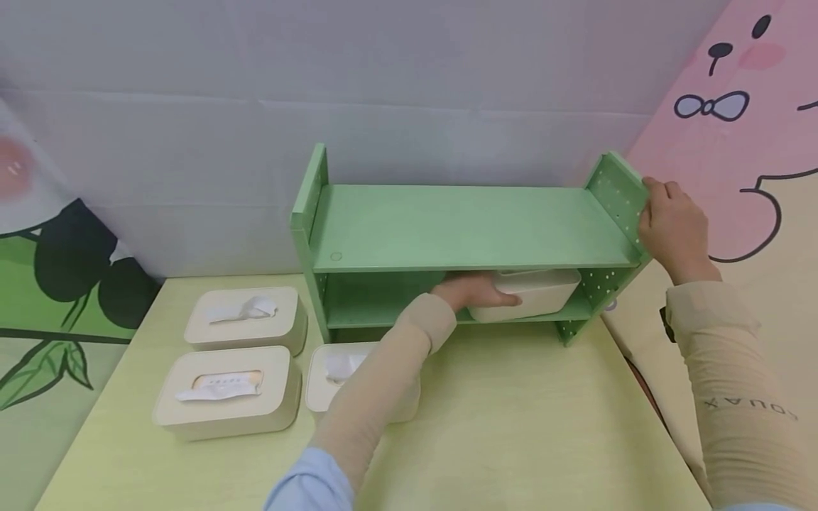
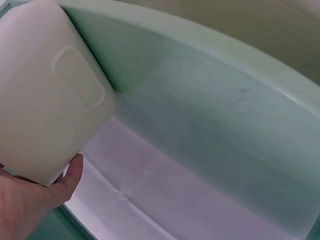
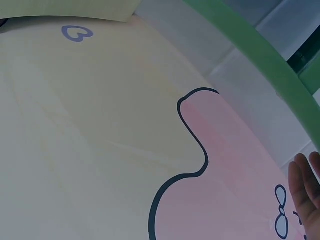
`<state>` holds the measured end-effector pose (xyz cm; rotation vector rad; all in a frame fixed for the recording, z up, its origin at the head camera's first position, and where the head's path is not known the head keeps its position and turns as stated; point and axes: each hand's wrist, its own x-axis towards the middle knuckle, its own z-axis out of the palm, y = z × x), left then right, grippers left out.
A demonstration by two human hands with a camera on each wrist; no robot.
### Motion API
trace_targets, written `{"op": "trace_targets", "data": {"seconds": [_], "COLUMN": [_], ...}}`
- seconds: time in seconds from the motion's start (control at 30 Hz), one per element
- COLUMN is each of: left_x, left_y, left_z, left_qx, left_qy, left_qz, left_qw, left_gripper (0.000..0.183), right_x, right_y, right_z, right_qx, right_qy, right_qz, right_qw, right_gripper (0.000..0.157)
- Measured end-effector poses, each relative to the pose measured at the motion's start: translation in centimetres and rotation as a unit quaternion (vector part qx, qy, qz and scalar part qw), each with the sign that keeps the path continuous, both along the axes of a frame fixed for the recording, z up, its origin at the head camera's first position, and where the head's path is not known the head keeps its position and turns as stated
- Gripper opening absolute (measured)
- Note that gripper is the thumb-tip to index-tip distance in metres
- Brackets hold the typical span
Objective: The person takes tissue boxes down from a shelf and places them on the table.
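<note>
On the lower level of a green shelf (image 1: 447, 223), my left hand (image 1: 474, 289) holds an off-white plastic box (image 1: 540, 294), its thumb along the front. The left wrist view shows the box's rounded corner and a raised oblong outline on one face, with the left hand (image 2: 30, 205) at its edge. Part of that hand is hidden under the upper board. My right hand (image 1: 674, 227) grips the top of the shelf's right side panel (image 1: 616, 191), fingers bent over its edge. At the edge of the right wrist view, fingers of the right hand (image 3: 306, 187) show.
Two white tissue boxes (image 1: 226, 394) with tissue sticking out sit left of the shelf. A third tissue box (image 1: 332, 376) stands before its left end, partly behind my left forearm. All rest on a pale yellow-green table (image 1: 530, 411). A grey cloth (image 1: 415, 85) hangs behind.
</note>
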<state>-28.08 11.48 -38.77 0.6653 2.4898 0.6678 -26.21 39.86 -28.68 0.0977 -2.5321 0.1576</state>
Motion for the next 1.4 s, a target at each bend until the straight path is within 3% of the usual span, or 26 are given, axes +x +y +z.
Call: {"op": "trace_targets", "data": {"seconds": [0.23,0.5,0.63,0.9,1.2,1.4], "left_x": [0.5,1.6,2.3,3.7,6.5,8.4], "left_y": [-0.1,-0.7,-1.1,-1.5,-2.0,-2.5], "left_z": [0.1,0.4,0.4,-0.1,0.3,0.5], "left_qx": [-0.013,0.005,0.0,-0.006,-0.05,-0.044], "left_qy": [0.035,0.123,0.181,0.288,0.337,0.363], "left_qz": [-0.018,-0.039,-0.051,-0.076,-0.075,-0.075], "left_qw": [0.9992,0.9916,0.9823,0.9546,0.9374,0.9277], "left_gripper": [0.082,0.08,0.084,0.086,0.094,0.092], "right_x": [0.0,0.0,-0.1,-0.1,0.1,0.2], "right_y": [0.0,0.1,0.1,0.1,0.1,0.1], "right_z": [0.0,0.0,0.0,0.1,0.1,0.1], "right_qx": [-0.006,-0.008,-0.009,-0.008,-0.005,-0.004], "right_qy": [0.012,0.023,0.023,0.019,0.009,0.018], "right_qz": [0.004,0.009,0.013,0.012,0.006,0.01], "right_qw": [1.0,1.0,1.0,1.0,1.0,1.0], "right_gripper": [0.041,0.041,0.041,0.041,0.042,0.042]}}
